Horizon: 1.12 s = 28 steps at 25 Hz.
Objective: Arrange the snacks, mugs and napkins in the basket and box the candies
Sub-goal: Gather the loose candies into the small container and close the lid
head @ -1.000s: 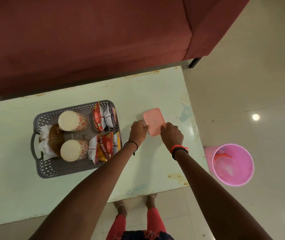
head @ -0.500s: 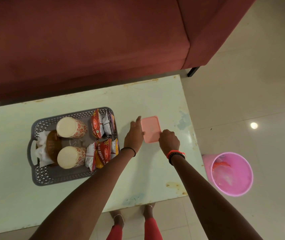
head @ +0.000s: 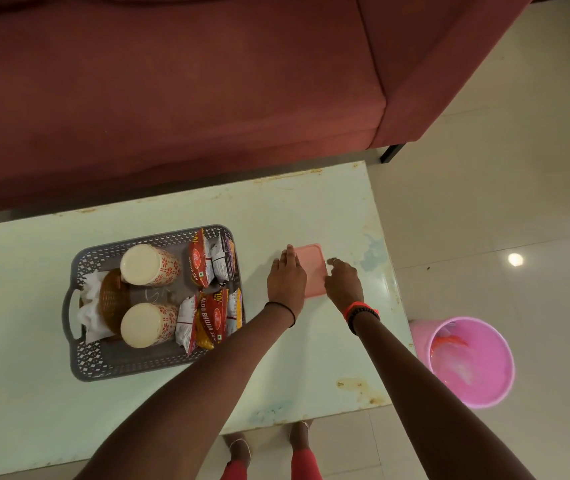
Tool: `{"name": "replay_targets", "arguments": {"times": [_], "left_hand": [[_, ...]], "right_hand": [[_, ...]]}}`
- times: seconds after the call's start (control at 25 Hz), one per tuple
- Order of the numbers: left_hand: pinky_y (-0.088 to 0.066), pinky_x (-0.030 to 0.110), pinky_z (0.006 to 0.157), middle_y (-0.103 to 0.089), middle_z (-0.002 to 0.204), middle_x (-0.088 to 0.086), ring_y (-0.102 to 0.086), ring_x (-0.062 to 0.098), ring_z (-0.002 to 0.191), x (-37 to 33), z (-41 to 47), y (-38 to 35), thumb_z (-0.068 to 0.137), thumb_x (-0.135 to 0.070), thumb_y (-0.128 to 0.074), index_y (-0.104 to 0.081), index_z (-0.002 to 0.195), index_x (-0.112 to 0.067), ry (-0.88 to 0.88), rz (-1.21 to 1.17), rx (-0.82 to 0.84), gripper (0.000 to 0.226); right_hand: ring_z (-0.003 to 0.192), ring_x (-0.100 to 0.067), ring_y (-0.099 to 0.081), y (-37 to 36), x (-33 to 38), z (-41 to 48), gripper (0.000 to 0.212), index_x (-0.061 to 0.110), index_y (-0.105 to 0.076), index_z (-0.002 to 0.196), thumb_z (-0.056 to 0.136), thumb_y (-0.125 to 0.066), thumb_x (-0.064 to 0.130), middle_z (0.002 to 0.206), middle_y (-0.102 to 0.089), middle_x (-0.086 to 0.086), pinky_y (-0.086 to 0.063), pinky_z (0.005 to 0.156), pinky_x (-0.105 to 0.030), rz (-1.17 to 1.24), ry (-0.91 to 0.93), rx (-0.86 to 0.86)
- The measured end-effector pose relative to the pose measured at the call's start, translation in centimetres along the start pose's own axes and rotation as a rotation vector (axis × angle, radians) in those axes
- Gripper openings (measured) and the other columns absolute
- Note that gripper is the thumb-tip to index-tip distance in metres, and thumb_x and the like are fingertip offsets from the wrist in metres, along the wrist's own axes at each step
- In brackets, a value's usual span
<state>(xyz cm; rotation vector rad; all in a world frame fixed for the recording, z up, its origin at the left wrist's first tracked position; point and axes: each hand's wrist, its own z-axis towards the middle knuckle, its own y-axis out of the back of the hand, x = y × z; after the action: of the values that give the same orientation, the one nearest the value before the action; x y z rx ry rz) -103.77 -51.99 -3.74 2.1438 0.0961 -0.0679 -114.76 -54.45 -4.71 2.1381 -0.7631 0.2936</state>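
A flat pink box [head: 312,268] with its lid on lies on the pale table, right of the grey basket [head: 79,370]. My left hand [head: 286,277] lies flat with fingers stretched over the box's left edge. My right hand [head: 344,280] curls against the right edge and near corner. The basket holds two patterned mugs [head: 148,265] [head: 146,324] lying on their sides, red snack packets [head: 207,263] [head: 211,318] at its right end, and white napkins [head: 88,306] in a woven holder at its left end. No candies show.
The pale table [head: 311,209] ends just right of the box, with stains near its front right corner. A pink bucket [head: 469,362] stands on the tiled floor to the right. A red sofa [head: 172,98] runs along the table's far side.
My left hand has flattened and stretched along the box's left edge. My right hand has slid from the near edge to the box's right side. The box has stayed put.
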Motion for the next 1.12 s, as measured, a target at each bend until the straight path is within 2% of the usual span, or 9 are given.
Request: {"name": "replay_targets", "arguments": {"times": [0.08,0.16,0.24,0.44,0.56,0.68,0.84,1.0,1.12], "left_hand": [[-0.017,0.041,0.121,-0.007,0.158,0.023,-0.016,0.033,0.147,-0.4,0.0,0.2,0.092,-0.013,-0.057,-0.028,0.143,0.007,0.031,0.001,0.027,0.062],[-0.018,0.042,0.121,-0.005,0.158,0.024,-0.014,0.033,0.147,-0.7,0.1,0.5,0.093,-0.011,-0.055,-0.03,0.142,0.006,0.045,-0.006,0.048,0.058],[-0.019,0.041,0.12,-0.003,0.158,0.025,-0.013,0.034,0.147,-0.8,0.2,0.5,0.093,-0.008,-0.055,-0.027,0.142,0.009,0.044,-0.032,0.056,0.059],[-0.019,0.04,0.12,-0.001,0.157,0.028,-0.012,0.038,0.147,-1.2,0.5,0.8,0.094,0.003,-0.046,-0.035,0.138,0.01,0.054,-0.074,0.054,0.046],[-0.02,0.042,0.12,-0.001,0.157,0.028,-0.01,0.039,0.147,-1.3,0.7,1.0,0.095,0.007,-0.036,-0.038,0.135,0.011,0.052,-0.077,0.027,0.04],[-0.019,0.041,0.12,-0.001,0.157,0.028,-0.009,0.038,0.147,-1.2,0.7,0.9,0.095,0.007,-0.037,-0.034,0.138,0.011,0.041,-0.075,0.021,0.043],[-0.018,0.039,0.121,0.0,0.158,0.026,-0.01,0.036,0.148,-1.0,0.6,1.0,0.095,0.004,-0.041,-0.02,0.142,0.014,0.05,-0.091,0.012,0.052],[-0.018,0.038,0.121,-0.002,0.158,0.024,-0.012,0.034,0.148,-0.7,0.3,0.7,0.094,-0.001,-0.048,-0.025,0.142,0.011,0.029,-0.083,0.016,0.055],[-0.017,0.037,0.121,-0.003,0.159,0.022,-0.012,0.032,0.148,-0.6,0.3,0.5,0.093,-0.002,-0.052,-0.025,0.142,0.01,0.034,-0.105,0.012,0.057]], "right_hand": [[0.117,-0.032,-0.057,0.5,0.8,1.1,0.039,0.001,-0.055,0.128,0.091,-0.043,-0.004,0.126,-0.06,-0.02,-0.047,0.1,-0.036,0.123,0.061,-0.02],[0.109,-0.032,-0.06,1.1,1.6,2.2,0.032,-0.002,-0.063,0.117,0.093,-0.043,-0.001,0.117,-0.066,-0.02,-0.046,0.089,-0.027,0.146,0.087,-0.037],[0.1,-0.03,-0.062,1.4,2.0,3.0,0.029,-0.004,-0.067,0.109,0.093,-0.043,0.0,0.11,-0.068,-0.021,-0.045,0.083,-0.026,0.182,0.077,-0.022],[0.094,-0.027,-0.061,2.1,1.9,4.7,0.025,-0.006,-0.069,0.104,0.09,-0.048,-0.001,0.107,-0.069,-0.023,-0.05,0.097,-0.035,0.209,0.036,0.056],[0.094,-0.029,-0.062,2.3,2.2,5.5,0.024,-0.008,-0.067,0.102,0.089,-0.047,-0.005,0.108,-0.068,-0.026,-0.051,0.096,-0.044,0.19,0.008,0.082],[0.098,-0.035,-0.066,2.4,2.4,5.8,0.02,-0.007,-0.067,0.1,0.088,-0.052,-0.004,0.107,-0.068,-0.025,-0.054,0.093,-0.044,0.212,-0.036,0.104],[0.085,-0.029,-0.064,2.6,1.8,4.8,0.016,-0.006,-0.065,0.099,0.089,-0.053,-0.002,0.102,-0.068,-0.025,-0.056,0.089,-0.044,0.346,-0.102,0.109],[0.085,-0.029,-0.061,2.4,-0.8,1.9,0.019,-0.006,-0.062,0.098,0.084,-0.051,-0.013,0.094,-0.063,-0.02,-0.055,0.084,-0.039,0.419,-0.242,0.251],[0.087,-0.03,-0.06,2.2,-2.1,0.4,0.019,-0.013,-0.062,0.102,0.084,-0.055,-0.015,0.095,-0.061,-0.021,-0.054,0.091,-0.041,0.465,-0.242,0.228]]}}
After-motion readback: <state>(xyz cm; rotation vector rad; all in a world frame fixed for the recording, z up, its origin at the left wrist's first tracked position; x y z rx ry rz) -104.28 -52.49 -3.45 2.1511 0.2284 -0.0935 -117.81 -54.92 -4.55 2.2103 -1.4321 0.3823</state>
